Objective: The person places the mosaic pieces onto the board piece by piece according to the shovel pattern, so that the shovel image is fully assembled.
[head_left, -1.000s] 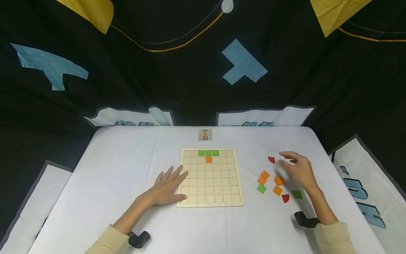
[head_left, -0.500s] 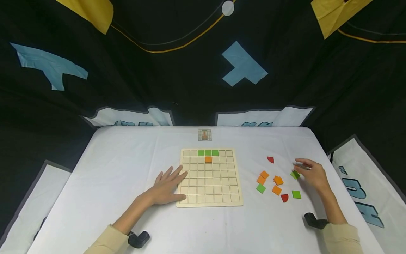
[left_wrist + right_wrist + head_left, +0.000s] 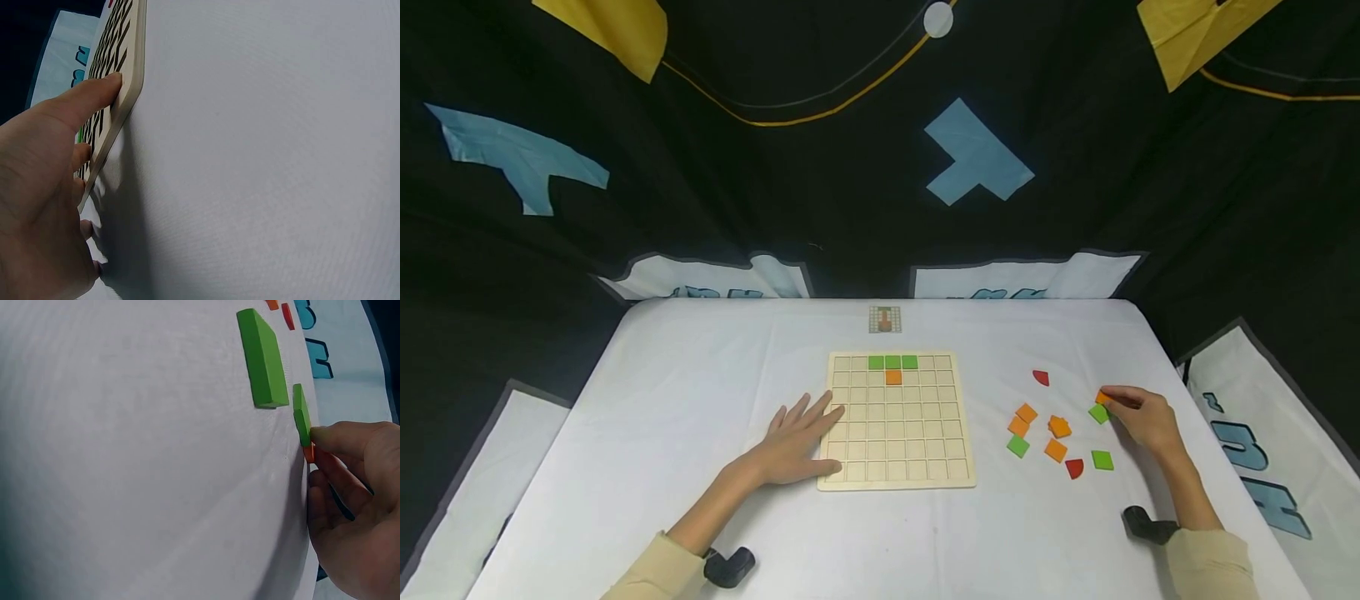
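Observation:
My left hand [image 3: 793, 448] lies flat with spread fingers on the left edge of a pale wooden grid board [image 3: 967, 450]; in the left wrist view its thumb [image 3: 94, 100] rests on the rim. Three green square tiles [image 3: 892, 362] form a row in the board's top cells, with one orange tile [image 3: 893, 377] beneath. Off to the right, my right hand [image 3: 1148, 423] pinches an orange tile [image 3: 1102, 397] with thumb and fingertips. A green tile [image 3: 301, 412] sits right against it, close to the thumb; another green tile [image 3: 262, 359] lies nearer the wrist.
Several loose orange tiles [image 3: 1056, 451], a green tile [image 3: 1018, 446] and two red quarter-round pieces [image 3: 1074, 468] [image 3: 1041, 378] lie between board and right hand. A small printed pattern card [image 3: 885, 319] lies behind the board. A black curtain hangs beyond the white table.
My right hand has moved right and slightly toward me, from beside the far red piece to the green tile. An orange tile now shows at its fingertips. The left hand stays put.

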A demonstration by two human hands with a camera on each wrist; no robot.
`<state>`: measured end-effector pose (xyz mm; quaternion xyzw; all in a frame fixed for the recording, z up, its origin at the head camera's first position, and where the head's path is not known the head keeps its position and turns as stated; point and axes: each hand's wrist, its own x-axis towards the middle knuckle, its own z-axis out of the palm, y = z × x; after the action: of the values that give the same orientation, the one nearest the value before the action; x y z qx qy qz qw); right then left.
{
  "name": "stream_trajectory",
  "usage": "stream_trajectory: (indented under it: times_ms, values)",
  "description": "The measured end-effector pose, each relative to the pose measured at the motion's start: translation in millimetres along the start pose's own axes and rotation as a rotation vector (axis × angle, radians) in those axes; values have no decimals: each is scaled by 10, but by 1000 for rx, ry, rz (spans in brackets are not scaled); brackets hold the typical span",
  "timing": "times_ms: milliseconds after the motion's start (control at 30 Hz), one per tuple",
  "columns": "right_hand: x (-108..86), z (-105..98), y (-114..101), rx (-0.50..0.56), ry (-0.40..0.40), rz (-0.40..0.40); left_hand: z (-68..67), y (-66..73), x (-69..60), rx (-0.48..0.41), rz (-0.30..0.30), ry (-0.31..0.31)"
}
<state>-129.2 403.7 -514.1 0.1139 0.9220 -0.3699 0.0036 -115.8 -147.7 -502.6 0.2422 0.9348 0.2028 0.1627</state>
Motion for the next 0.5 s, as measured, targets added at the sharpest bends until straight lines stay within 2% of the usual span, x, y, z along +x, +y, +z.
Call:
stream_trajectory:
  times_ms: [500]
  values:
    - [1,-53,-24,-34,-64,37,-21,8,-18,-9,9,6]
